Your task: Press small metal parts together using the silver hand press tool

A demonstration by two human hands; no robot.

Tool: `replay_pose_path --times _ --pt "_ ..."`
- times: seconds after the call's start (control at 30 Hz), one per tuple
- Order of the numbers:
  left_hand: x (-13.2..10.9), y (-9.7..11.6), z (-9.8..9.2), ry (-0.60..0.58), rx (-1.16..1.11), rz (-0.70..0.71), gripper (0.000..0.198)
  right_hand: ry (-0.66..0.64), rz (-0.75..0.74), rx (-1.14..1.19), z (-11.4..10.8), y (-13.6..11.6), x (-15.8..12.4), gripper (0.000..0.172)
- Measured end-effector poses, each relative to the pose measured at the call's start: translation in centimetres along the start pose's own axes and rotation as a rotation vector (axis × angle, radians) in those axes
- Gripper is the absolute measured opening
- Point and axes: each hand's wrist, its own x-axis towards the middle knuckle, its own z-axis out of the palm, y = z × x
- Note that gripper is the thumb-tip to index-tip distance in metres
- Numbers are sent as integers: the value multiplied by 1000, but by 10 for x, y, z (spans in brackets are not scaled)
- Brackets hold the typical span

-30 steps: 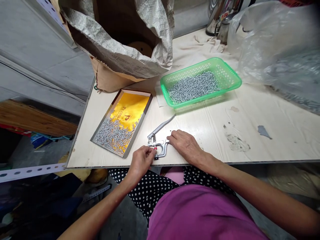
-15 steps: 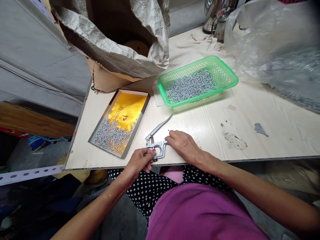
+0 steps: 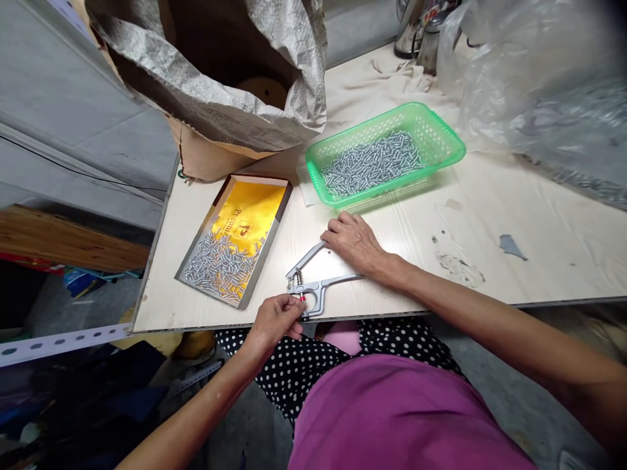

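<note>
Grey metal snap fastener pliers point(image 3: 319, 287) with a coil spring lie near the table's front edge, handles spread apart to the right. My right hand point(image 3: 355, 243) has its bent fingers over the end of the upper handle; the lower handle runs under the wrist. At the jaws, beside a small red part, my left hand point(image 3: 280, 317) is closed in a pinch; what its fingertips hold is too small to make out. Left of the pliers sits a shallow box point(image 3: 267, 251) with a yellow lining and many small silver metal pins point(image 3: 215, 264).
A green plastic basket point(image 3: 337, 203) of similar silver pins stands behind the pliers. An open woven sack point(image 3: 274, 124) rises at the back left. On the right lies a clear plastic bag point(image 3: 529, 111). A metal kettle point(image 3: 407, 42) is at the back.
My right hand has moved up from the lower handle to the upper handle of the pliers. My left hand stays at the jaws, and the view has shifted slightly.
</note>
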Motion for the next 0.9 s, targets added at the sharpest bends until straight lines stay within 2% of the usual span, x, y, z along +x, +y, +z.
replay_pose_path --times 0.27,0.4,0.6,0.73,0.77,0.9 --pt "-1 4 2 24 156 29 14 24 -21 -78 -1 3 -8 19" --pt "-1 5 2 15 156 21 13 7 -30 -109 -7 9 -18 19" --pt "4 2 -1 -18 116 -10 15 -64 -34 -128 -16 14 -22 20" --pt "5 -2 -3 -28 105 2 20 -117 -15 -31 -23 11 -29 15" --pt "4 -2 -4 -33 107 2 20 -111 -25 19 -25 11 -33 23" --pt "2 4 -3 -37 139 -26 17 -82 -105 168 -31 13 -55 84"
